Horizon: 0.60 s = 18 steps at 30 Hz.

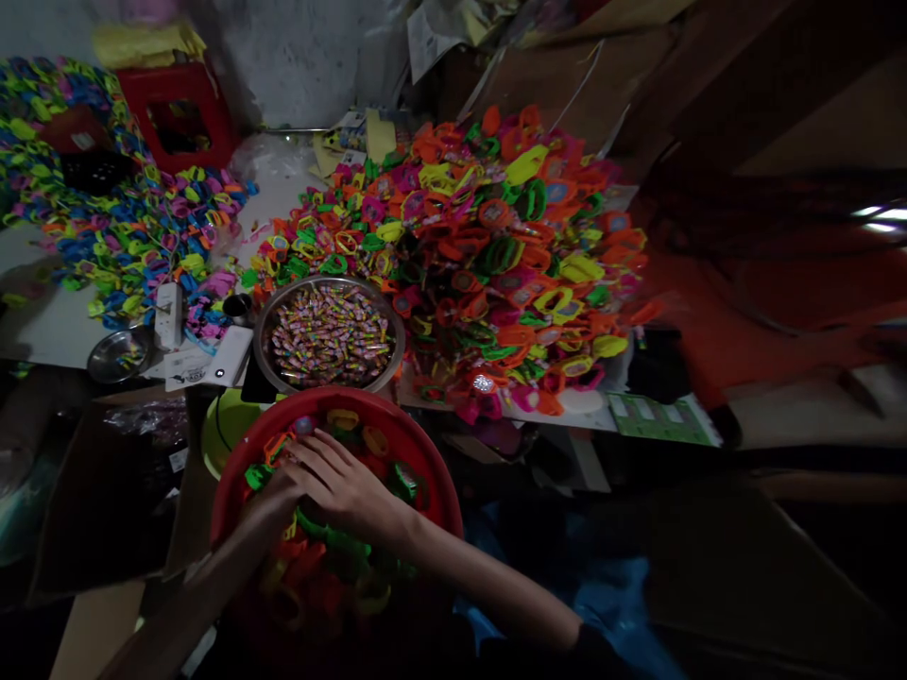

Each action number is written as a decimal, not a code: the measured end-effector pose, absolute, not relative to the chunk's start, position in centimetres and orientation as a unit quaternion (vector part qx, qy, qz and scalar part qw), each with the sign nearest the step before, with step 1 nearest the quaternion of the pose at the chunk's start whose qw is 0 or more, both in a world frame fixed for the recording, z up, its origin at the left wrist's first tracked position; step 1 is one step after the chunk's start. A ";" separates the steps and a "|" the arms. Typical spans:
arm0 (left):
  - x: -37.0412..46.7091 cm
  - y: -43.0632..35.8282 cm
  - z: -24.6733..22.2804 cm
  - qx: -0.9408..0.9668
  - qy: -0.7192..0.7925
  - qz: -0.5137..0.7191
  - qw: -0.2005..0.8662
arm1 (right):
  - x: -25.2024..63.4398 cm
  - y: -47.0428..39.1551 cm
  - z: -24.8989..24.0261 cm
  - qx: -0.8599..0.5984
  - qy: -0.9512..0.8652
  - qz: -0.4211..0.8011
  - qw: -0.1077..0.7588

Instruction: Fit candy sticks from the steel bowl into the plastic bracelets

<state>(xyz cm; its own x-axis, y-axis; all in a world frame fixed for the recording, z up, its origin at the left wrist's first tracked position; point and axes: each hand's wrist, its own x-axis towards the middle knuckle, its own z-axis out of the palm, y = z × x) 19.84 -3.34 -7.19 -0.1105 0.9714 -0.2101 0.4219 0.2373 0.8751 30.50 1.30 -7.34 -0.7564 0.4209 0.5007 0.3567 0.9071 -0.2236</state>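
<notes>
Right hand (340, 484): laid palm-down, fingers spread, on small plastic toy rings (333, 548) heaped in the round red plastic basin (425, 463).
Left hand (273, 499): tucked beneath the right; its grip cannot be told.
Rings: directly under both hands.
Steel bowl of wrapped sweets (328, 333): just beyond the basin.

One head-worn camera looks forward and down, close over the red basin (233, 472) (tilted view).
</notes>
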 end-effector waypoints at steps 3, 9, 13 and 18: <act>20.7 -3.7 -7.0 0.569 0.656 0.310 0.387 | 30.3 1.4 -7.8 -0.203 -0.931 0.056 0.298; 20.7 -3.6 -6.5 0.565 0.662 0.297 0.392 | 30.3 1.3 -7.8 -0.213 -0.928 0.099 0.291; 21.0 -3.5 -6.3 0.570 0.651 0.325 0.381 | 30.4 1.1 -7.3 -0.238 -0.928 0.095 0.271; 21.5 -3.6 -5.9 0.599 0.641 0.323 0.355 | 30.5 0.7 -6.9 -0.258 -0.928 0.054 0.263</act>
<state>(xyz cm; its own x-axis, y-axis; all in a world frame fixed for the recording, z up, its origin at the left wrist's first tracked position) 21.51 -3.57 -5.95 -0.0297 0.9972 -0.0681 0.5392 0.0733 0.8390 30.50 0.74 -6.87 -0.7283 0.5078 0.4601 0.4510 0.8608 -0.2360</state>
